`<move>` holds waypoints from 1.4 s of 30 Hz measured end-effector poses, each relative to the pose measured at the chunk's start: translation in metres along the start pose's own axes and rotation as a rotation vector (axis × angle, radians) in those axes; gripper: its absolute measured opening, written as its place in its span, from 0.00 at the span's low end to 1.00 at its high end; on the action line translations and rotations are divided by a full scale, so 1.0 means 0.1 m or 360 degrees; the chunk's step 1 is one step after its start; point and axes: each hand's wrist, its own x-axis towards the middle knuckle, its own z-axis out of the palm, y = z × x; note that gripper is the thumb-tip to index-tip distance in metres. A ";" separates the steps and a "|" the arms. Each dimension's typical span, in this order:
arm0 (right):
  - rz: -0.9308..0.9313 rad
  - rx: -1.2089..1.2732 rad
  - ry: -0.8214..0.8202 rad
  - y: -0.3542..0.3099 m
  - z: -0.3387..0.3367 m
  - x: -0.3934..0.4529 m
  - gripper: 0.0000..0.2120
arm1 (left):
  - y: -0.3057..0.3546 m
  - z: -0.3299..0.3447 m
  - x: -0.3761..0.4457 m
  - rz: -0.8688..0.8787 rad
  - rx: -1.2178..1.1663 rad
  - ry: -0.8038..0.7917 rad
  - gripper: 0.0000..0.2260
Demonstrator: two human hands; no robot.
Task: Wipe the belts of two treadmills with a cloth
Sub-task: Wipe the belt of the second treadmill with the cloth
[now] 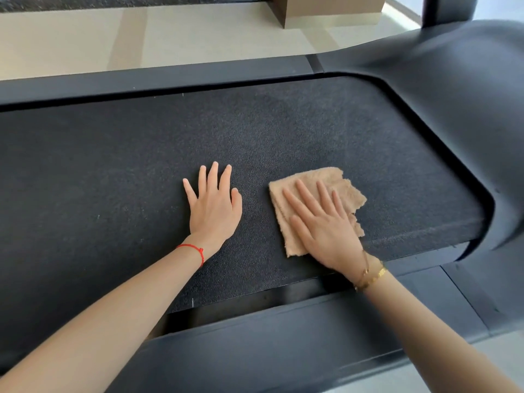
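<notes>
Your right hand (326, 222) presses the folded cloth (317, 205) flat on the belt (141, 154), fingers straight, near the motor hood (453, 109). Your left hand (214, 205) lies open on the bare belt beside it. The belt may slip under your weight, and the cloth's frayed edge, seemingly loose, could catch at the hood gap.

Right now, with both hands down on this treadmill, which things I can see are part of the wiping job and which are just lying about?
Part of the job:
- tan cloth, flat under the right hand
- treadmill belt
- left hand, resting flat on the belt beside the cloth

Just lying about:
- cardboard box on the floor beyond the treadmill
</notes>
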 end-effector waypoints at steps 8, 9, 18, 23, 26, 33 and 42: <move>0.0172 0.0107 0.0020 0.47 -0.06 -0.28 0.26 | 0.01 -0.02 -0.01 0.0003 0.0008 -0.0012 0.25; 0.0315 0.0100 0.0028 0.58 -0.07 -0.21 0.25 | 0.01 -0.02 -0.02 0.0013 0.0017 -0.0008 0.25; 0.0192 0.0012 -0.0007 0.12 -0.01 -0.19 0.26 | 0.07 -0.02 -0.01 0.0025 -0.0013 -0.0019 0.25; 0.0170 0.0097 0.0059 0.28 -0.03 -0.48 0.25 | 0.29 0.01 0.07 0.0128 0.0011 -0.0009 0.25; 0.0521 0.0120 0.0092 0.68 -0.06 -0.50 0.25 | 0.45 0.03 0.13 0.0200 -0.0024 -0.0020 0.25; 0.1198 0.0285 0.0134 1.38 -0.19 -0.06 0.26 | 0.75 0.12 0.21 0.0292 -0.0100 -0.0062 0.25; 0.0369 0.0066 0.0043 0.66 -0.09 -0.28 0.25 | 0.90 0.16 0.31 0.0328 -0.0087 -0.0132 0.25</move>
